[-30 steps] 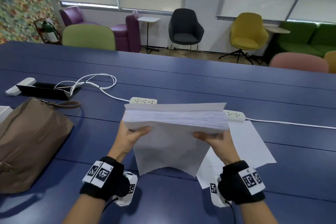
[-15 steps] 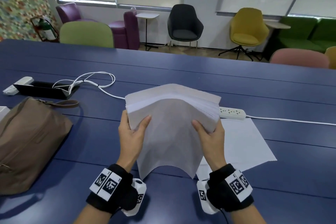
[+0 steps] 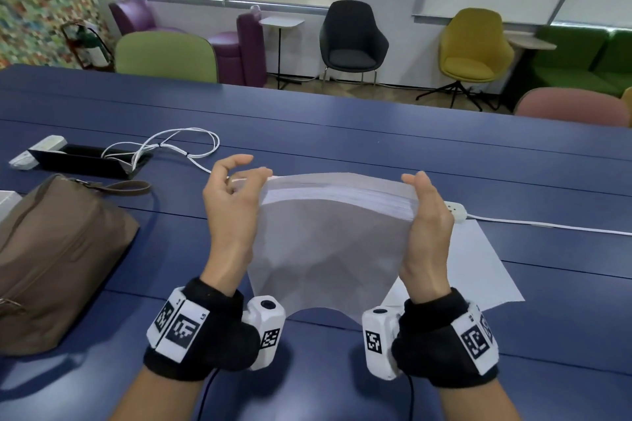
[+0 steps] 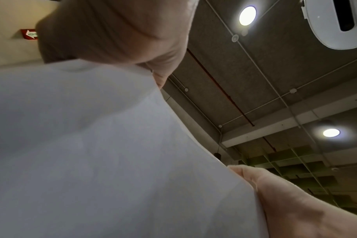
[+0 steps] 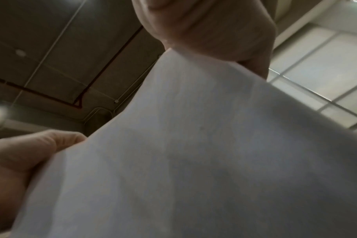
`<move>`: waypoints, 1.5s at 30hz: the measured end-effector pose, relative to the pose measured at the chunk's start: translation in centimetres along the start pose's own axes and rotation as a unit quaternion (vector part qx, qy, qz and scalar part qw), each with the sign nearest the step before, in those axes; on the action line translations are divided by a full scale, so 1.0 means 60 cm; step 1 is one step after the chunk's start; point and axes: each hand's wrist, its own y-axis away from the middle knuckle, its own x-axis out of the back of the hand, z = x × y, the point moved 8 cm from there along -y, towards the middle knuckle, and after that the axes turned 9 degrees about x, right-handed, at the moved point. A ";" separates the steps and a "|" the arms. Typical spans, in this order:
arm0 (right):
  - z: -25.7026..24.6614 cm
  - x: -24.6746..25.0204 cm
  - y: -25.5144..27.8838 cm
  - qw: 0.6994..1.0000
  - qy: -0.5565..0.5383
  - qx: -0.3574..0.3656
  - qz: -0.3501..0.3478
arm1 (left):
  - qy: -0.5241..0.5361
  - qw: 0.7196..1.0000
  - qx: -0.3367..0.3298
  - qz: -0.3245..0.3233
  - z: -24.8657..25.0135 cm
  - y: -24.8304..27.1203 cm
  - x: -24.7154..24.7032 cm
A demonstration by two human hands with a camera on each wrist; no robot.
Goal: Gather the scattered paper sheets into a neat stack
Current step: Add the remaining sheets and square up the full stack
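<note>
A brown bag (image 3: 51, 260) lies at the left of the blue bench (image 3: 342, 123), with a white cable (image 3: 164, 143) coiled beyond it. The left hand (image 3: 232, 212) pinches the left edge of the stack (image 3: 335, 232), thumb near, fingers curled behind. The stack is held upright above the bench between both hands, bowed at the top. The right hand (image 3: 427, 225) grips its right edge. One loose sheet (image 3: 478, 260) lies flat on the bench just right, a power strip (image 3: 456, 210) beyond it.
</note>
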 end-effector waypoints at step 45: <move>0.228 0.147 0.061 0.990 0.107 -0.088 0.012 | -0.315 0.920 -0.069 -0.223 -0.226 -0.012 -0.108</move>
